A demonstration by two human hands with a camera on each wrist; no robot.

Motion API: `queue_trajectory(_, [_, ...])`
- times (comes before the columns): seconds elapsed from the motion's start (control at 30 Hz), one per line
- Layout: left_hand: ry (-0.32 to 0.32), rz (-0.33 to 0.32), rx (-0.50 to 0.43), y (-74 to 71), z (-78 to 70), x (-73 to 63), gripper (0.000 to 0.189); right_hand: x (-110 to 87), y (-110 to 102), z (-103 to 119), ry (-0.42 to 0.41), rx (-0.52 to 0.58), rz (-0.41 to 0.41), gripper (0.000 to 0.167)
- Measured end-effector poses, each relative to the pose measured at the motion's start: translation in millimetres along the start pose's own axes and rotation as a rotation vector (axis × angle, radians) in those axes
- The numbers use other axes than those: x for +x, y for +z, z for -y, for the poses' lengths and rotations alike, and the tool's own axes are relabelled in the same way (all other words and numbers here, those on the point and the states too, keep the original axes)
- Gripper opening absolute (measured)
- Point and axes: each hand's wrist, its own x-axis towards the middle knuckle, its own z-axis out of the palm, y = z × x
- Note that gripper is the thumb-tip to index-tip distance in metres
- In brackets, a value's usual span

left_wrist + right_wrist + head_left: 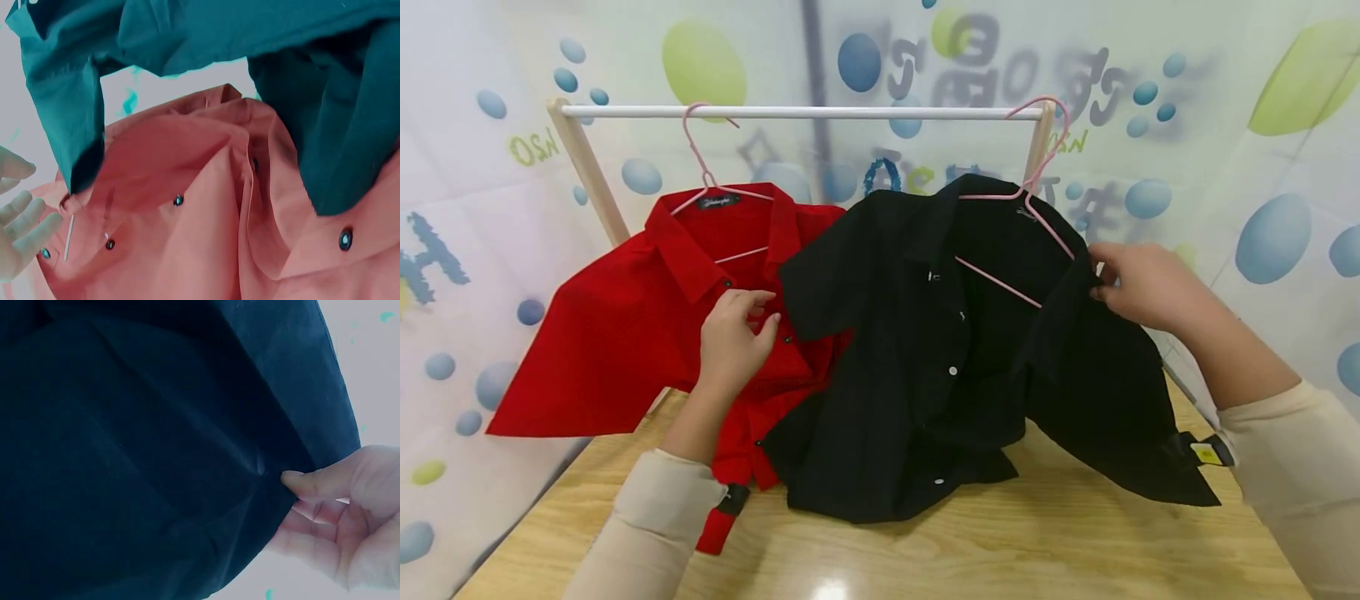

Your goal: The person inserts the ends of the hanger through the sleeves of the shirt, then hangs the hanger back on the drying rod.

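A black short-sleeved shirt (880,400) is on a pink hanger (1033,187), its front partly undone. My right hand (1142,283) pinches the black shirt's cloth by the collar and shoulder. In the right wrist view, the thumb (300,482) presses on the dark cloth (156,456). My left hand (733,337) is in front of a red shirt (602,333), fingers loosely bent and holding nothing. That red shirt hangs from another pink hanger (695,146). One black sleeve overlaps the red shirt's side. In the left wrist view, the left hand (22,225) shows spread fingers beside the shirts.
A rack with a white rod (865,112) and wooden posts (591,179) stands on a wood-grain table (1000,550). The red shirt's hanger hooks over the rod; the black shirt's hook is at its right end. Behind is a patterned curtain (1195,75).
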Motion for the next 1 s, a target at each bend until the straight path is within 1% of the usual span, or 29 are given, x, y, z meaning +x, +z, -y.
queue_trajectory(0.17, [-0.051,-0.010,0.015,-5.5,8.0,4.0,0.020,6.1,-5,-1,0.041,-0.031,-0.010,0.017])
queue_trajectory(0.33, [-0.072,-0.014,0.007,-10.1,12.7,12.0,0.021,13.2,-9,1,0.073,-0.087,-0.039,0.014])
queue_trajectory(0.4, [-0.072,-0.018,0.002,-11.4,13.0,16.4,0.021,16.0,-10,3,0.086,-0.104,-0.054,0.012])
queue_trajectory(0.57, [-0.096,-0.012,0.000,-13.7,10.8,29.0,0.024,23.4,-11,10,0.116,-0.127,-0.086,0.005])
queue_trajectory(0.67, [-0.106,-0.011,-0.001,-13.3,10.3,36.7,0.026,30.5,-12,14,0.121,-0.139,-0.095,0.004])
queue_trajectory(0.77, [-0.103,-0.011,-0.014,-11.6,9.2,43.6,0.027,39.4,-13,16,0.142,-0.150,-0.072,0.004])
queue_trajectory(0.87, [-0.101,-0.005,-0.031,-9.6,7.0,49.0,0.028,48.1,-12,19,0.181,-0.166,-0.035,0.009])
queue_trajectory(1.0, [-0.104,-0.001,-0.037,-6.8,4.5,55.1,0.027,56.1,-8,22,0.196,-0.191,-0.007,0.012])
